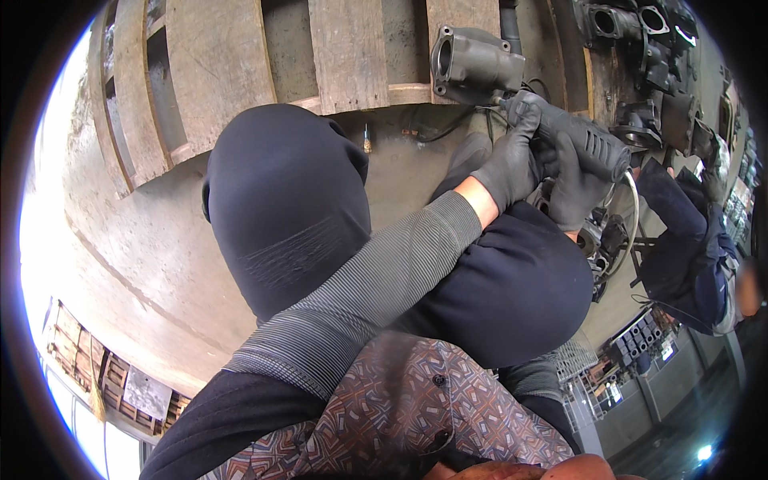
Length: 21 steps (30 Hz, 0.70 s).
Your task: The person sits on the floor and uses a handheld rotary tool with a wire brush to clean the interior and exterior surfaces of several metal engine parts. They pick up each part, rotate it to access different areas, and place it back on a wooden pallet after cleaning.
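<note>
Both my hands wear dark grey gloves and grip a black electric die grinder (584, 138) with vent slots and a pale cord at its rear. Around its front part wraps my left hand (512, 160), the thumb along the top. My right hand (574, 182) holds the body farther back, its fingers partly hidden by the tool. The grinder's nose points toward a grey cast metal housing (480, 62), which lies on its side on a wooden pallet (348, 48) with its flanged opening facing left. Whether the tip touches the housing cannot be made out.
Several castings (620, 24) lie at the upper right, more beside my right knee. A co-worker in dark clothing (680, 248) sits at the far right. A small blue-tipped item (367, 138) lies on the concrete floor (144, 264) near a black cable. Pallets (76, 340) stand lower left.
</note>
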Motion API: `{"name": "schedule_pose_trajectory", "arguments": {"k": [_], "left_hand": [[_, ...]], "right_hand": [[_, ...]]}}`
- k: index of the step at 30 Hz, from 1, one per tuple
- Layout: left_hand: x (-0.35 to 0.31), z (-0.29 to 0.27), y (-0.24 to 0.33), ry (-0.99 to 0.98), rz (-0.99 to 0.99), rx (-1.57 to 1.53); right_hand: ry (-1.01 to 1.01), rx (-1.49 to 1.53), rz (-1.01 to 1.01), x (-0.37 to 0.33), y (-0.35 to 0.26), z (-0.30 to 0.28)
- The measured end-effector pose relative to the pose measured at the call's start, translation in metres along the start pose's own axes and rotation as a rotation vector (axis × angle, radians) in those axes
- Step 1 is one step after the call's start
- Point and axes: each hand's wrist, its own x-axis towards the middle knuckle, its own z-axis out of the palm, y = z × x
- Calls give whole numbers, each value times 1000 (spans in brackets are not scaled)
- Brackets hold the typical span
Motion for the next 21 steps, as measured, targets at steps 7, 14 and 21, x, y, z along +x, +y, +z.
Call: {"name": "schedule_pose_trajectory", "arguments": {"k": [7,14,21], "left_hand": [[2,-3,-1,-40,51,-94],[3,-3,-2,-30,62,-184],[8,-9,-9,-51,-25,-119]], "right_hand": [[-67,11,-44,1,1,3],[-122,-54,-155,3,14,-1],[-5,24,-38,-8,7,-3]]}}
